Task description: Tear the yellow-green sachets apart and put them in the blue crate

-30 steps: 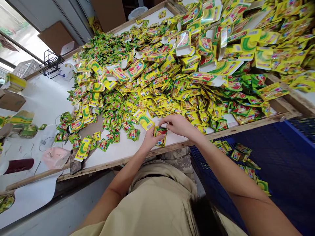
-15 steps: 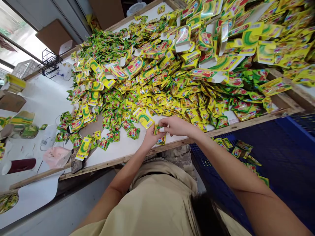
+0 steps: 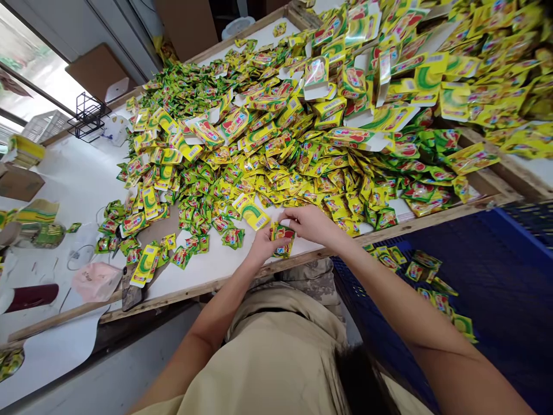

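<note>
My left hand (image 3: 262, 246) is closed around a small yellow-green printed box (image 3: 283, 245) just above the table's front edge. Its red fruit print faces up, with the thumb lying across it. At the upper end of this box, my right hand (image 3: 311, 225) is closed with bent fingers touching it. Something white shows by those fingertips; whether it is a flap or a finger cover I cannot tell. Just beyond my left hand lies a flat yellow box (image 3: 251, 212) with a barcode. Small green sachets (image 3: 233, 237) are scattered to the left.
A large heap of yellow boxes and sachets (image 3: 276, 138) covers the table behind my hands. The wooden rim (image 3: 298, 259) runs along the front. At left are a phone (image 3: 132, 291), a pink bag (image 3: 95, 281) and a jar (image 3: 49, 233). A blue crate (image 3: 496, 276) with several packets stands below right.
The right fingers have shifted up off the face of the box, and more of its red print now shows. The left hand keeps its hold. The view has shifted slightly.
</note>
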A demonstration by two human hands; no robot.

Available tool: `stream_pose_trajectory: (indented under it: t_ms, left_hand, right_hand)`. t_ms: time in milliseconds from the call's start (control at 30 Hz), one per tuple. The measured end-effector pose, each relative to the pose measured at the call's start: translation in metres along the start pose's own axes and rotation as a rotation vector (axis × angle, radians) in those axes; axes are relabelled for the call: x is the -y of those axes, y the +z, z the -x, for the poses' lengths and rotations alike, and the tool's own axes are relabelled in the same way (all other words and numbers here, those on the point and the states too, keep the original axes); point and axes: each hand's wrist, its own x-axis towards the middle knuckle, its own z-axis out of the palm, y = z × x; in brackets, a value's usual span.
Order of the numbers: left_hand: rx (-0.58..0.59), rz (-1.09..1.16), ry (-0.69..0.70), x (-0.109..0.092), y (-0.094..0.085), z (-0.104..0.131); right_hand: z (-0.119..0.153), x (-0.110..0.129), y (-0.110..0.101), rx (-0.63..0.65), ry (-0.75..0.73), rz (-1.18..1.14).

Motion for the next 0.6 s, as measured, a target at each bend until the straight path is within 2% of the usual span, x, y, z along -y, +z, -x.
stream_pose_trajectory:
  t_ms: [100, 300, 467, 600]
  left_hand:
    - [-0.012, -0.012, 0.014, -0.001, 0.003, 0.001]
    - [0.066, 0.061, -0.026, -0.002, 0.0, 0.002]
    - [0.063, 0.042, 0.026, 0.001, -0.004, 0.001]
    - [0.06, 0.036, 0.033, 0.002, -0.003, 0.0]
  right_hand:
    - [0.002, -0.002, -0.001, -0.099, -0.053, 0.029]
    - [0.004, -0.014, 0.003, -0.116, -0.104, -0.047]
    - [0.004, -0.017, 0.014, -0.034, -0.125, 0.058]
    - [0.002, -0.013, 0.01, 0.041, -0.145, 0.057]
